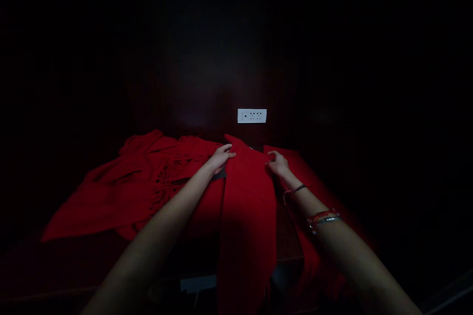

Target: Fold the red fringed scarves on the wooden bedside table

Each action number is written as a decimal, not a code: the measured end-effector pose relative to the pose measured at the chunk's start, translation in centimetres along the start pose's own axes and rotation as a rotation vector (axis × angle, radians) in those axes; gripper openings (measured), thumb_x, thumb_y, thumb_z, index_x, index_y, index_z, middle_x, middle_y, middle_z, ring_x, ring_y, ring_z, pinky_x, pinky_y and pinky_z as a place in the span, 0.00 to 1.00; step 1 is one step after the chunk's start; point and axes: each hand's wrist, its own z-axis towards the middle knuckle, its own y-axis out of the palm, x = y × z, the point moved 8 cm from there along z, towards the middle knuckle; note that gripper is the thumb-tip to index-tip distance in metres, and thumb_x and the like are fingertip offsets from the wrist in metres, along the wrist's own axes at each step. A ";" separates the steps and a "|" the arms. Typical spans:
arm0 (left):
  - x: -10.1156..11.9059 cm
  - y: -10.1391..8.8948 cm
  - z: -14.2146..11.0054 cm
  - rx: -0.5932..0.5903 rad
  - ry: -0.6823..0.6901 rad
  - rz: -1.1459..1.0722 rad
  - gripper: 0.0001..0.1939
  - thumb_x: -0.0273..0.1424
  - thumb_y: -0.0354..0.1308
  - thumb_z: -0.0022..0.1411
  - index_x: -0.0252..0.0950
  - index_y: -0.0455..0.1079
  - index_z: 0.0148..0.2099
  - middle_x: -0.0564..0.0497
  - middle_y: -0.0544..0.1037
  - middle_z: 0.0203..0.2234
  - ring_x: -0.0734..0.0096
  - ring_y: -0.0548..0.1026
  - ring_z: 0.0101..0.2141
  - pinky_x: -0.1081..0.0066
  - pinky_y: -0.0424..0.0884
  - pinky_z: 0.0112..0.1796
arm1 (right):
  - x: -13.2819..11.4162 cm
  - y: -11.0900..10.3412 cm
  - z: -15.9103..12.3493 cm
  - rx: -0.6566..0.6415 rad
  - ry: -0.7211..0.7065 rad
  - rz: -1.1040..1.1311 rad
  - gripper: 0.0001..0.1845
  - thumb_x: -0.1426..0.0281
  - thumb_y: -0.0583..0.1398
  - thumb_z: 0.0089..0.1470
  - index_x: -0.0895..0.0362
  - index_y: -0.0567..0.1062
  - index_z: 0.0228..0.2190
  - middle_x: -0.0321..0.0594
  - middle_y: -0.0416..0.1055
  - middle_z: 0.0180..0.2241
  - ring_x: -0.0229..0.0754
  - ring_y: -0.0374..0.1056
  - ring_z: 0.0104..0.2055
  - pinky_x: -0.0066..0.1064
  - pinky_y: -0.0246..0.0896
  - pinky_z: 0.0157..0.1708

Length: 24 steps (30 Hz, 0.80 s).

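Observation:
A long red scarf (248,197) lies lengthwise over the table, its near end hanging past the front edge. At its far end, my left hand (220,158) pinches the left edge between thumb and fingers. Across from it, my right hand (278,163) has its fingers curled at the right edge, gripping the cloth. A second red cloth (295,162) lies under and beyond my right wrist and drapes over the front. To the left, near my left forearm, is a rumpled heap of red fringed scarves (121,182).
The dark table (288,243) backs onto a dark wall with a white socket plate (252,116). Below the front edge hangs a pale, papery-looking thing (198,283). Deep shadow hides both sides.

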 end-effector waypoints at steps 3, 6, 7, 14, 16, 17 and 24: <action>0.0 -0.4 1.4 0.049 0.041 0.084 0.21 0.22 0.48 0.52 0.35 0.57 0.49 0.51 0.72 0.35 0.76 0.71 0.31 0.76 0.66 0.34 | -0.2 -0.3 0.3 0.061 0.000 0.017 0.22 0.73 0.53 0.44 0.57 0.60 0.45 0.40 0.67 0.35 0.38 0.63 0.37 0.25 0.55 0.35; -3.3 -1.3 1.9 0.139 -0.092 0.307 0.18 0.21 0.50 0.50 0.33 0.62 0.46 0.50 0.72 0.34 0.72 0.70 0.35 0.73 0.64 0.37 | -1.2 1.3 -0.3 0.011 -0.032 -0.125 0.21 0.74 0.51 0.46 0.59 0.60 0.45 0.47 0.64 0.40 0.43 0.61 0.41 0.29 0.54 0.37; -4.3 -1.5 1.8 0.160 -0.123 0.348 0.17 0.21 0.51 0.49 0.32 0.63 0.44 0.48 0.72 0.34 0.69 0.69 0.36 0.71 0.63 0.38 | -1.6 1.8 -0.8 0.000 -0.049 -0.181 0.20 0.73 0.50 0.47 0.60 0.61 0.44 0.50 0.62 0.41 0.45 0.60 0.42 0.31 0.54 0.37; -5.4 -2.0 -1.3 0.194 -0.023 0.622 0.24 0.33 0.47 0.55 0.29 0.52 0.53 0.38 0.61 0.45 0.61 0.61 0.46 0.66 0.55 0.45 | -6.1 5.3 -7.2 -0.168 -0.484 -0.238 0.28 0.58 0.45 0.51 0.57 0.52 0.51 0.48 0.47 0.53 0.47 0.43 0.54 0.35 0.41 0.49; -5.0 -2.0 -3.2 0.139 0.068 0.774 0.26 0.37 0.44 0.56 0.31 0.47 0.56 0.39 0.56 0.48 0.61 0.59 0.47 0.67 0.55 0.45 | -6.0 6.5 -9.1 -0.291 -0.544 -0.241 0.31 0.53 0.42 0.50 0.54 0.49 0.53 0.45 0.43 0.55 0.49 0.37 0.56 0.40 0.36 0.50; -5.0 -2.1 -4.3 0.107 0.105 0.844 0.27 0.38 0.43 0.57 0.32 0.46 0.56 0.39 0.54 0.49 0.61 0.59 0.48 0.67 0.55 0.45 | -5.8 7.0 -9.8 -0.337 -0.553 -0.250 0.32 0.51 0.41 0.49 0.52 0.48 0.53 0.43 0.42 0.56 0.50 0.35 0.56 0.42 0.34 0.50; -3.8 -2.1 -9.3 0.039 0.310 1.047 0.24 0.38 0.41 0.57 0.34 0.50 0.54 0.43 0.53 0.50 0.63 0.54 0.50 0.67 0.51 0.48 | -4.1 3.6 -11.0 -0.241 -0.434 -0.155 0.26 0.61 0.49 0.49 0.58 0.56 0.50 0.49 0.55 0.49 0.46 0.51 0.51 0.35 0.44 0.47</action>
